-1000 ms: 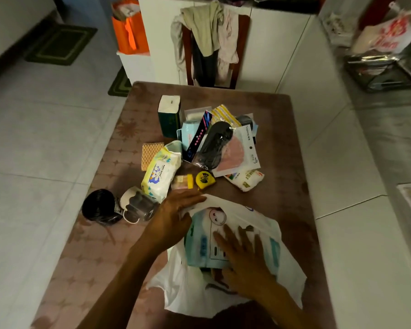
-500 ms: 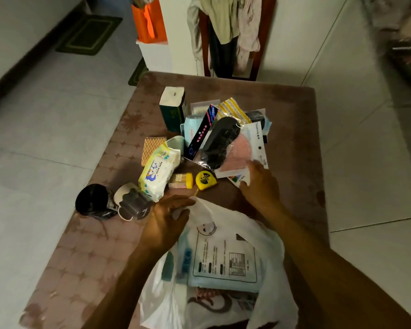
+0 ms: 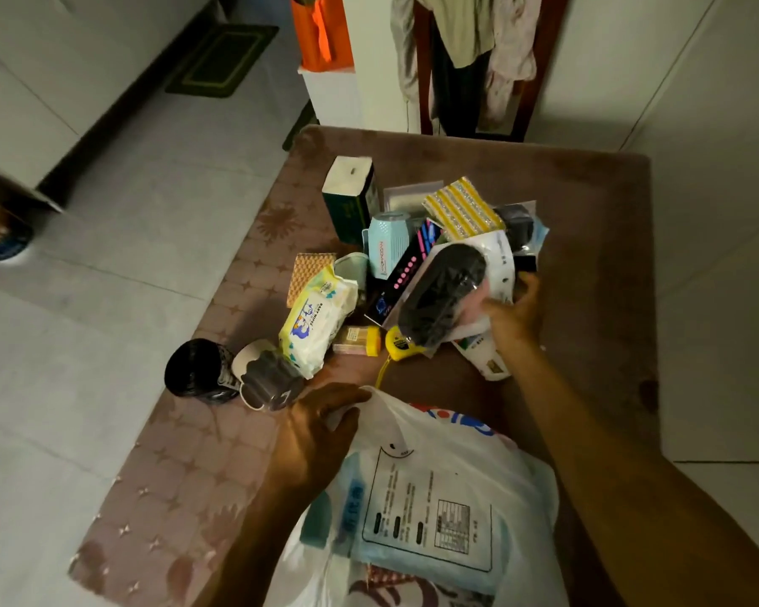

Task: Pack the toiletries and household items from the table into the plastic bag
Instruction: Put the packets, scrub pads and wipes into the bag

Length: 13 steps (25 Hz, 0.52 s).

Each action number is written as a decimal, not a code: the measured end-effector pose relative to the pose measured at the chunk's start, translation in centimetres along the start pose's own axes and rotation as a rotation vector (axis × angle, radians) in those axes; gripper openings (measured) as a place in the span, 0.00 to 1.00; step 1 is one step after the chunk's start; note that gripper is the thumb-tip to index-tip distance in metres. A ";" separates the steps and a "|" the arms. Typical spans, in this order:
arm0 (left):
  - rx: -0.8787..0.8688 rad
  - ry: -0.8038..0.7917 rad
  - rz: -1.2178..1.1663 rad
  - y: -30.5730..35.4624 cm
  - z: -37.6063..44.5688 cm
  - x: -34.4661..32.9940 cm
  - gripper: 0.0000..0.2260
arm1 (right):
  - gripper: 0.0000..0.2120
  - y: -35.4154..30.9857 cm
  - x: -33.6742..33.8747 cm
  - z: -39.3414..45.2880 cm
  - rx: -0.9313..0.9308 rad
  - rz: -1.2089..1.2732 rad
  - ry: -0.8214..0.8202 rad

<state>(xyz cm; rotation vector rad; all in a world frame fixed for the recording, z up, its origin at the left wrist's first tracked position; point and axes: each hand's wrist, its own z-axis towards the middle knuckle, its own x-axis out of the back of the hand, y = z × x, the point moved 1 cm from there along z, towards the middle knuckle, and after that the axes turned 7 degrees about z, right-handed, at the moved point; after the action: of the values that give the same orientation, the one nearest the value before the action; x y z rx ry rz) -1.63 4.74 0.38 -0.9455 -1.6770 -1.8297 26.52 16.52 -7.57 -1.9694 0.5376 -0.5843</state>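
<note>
A white plastic bag (image 3: 465, 435) lies at the near edge of the table with a light blue pack (image 3: 426, 519) inside it. My left hand (image 3: 316, 431) grips the bag's rim at its upper left. My right hand (image 3: 511, 315) grips a clear packet holding a black and pink sponge (image 3: 448, 295) on top of the pile. Around it lie a baby wipes pack (image 3: 316, 322), a yellow tape measure (image 3: 402, 343), a small yellow-capped box (image 3: 358, 341) and a white sachet (image 3: 485, 361).
A dark green tissue box (image 3: 349, 197), a pale blue box (image 3: 388, 243), a yellow striped packet (image 3: 463, 208) and a woven pad (image 3: 307, 273) fill the pile. Black rolls (image 3: 200, 372) lie at the table's left edge. A chair with clothes (image 3: 469, 59) stands behind the brown table (image 3: 588, 256).
My right hand left the bag, reached to the pile and took hold of the sponge packet, lifting its near end. My left hand stays on the bag's rim. The camera moved closer.
</note>
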 end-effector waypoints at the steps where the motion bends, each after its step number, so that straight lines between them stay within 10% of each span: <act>1: 0.006 -0.005 -0.009 0.0 0.0 0.1 0.14 | 0.28 -0.7 0.1 -0.8 -0.117 0.143 -0.010; 4: 0.030 -0.029 -0.081 0.6 -0.2 0.6 0.13 | 0.10 -3.4 1.7 -4.2 -0.290 0.148 -0.120; 13: -0.248 -0.251 -0.102 -0.5 -0.3 3.0 0.26 | 0.07 -9.5 15.1 -24.8 0.452 0.062 -0.154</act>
<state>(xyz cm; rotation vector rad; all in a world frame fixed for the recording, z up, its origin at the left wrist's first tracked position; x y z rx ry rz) -3.95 4.83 2.29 -1.2587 -1.6940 -2.0960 24.55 -5.30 13.71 -1.5479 0.3337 -0.4627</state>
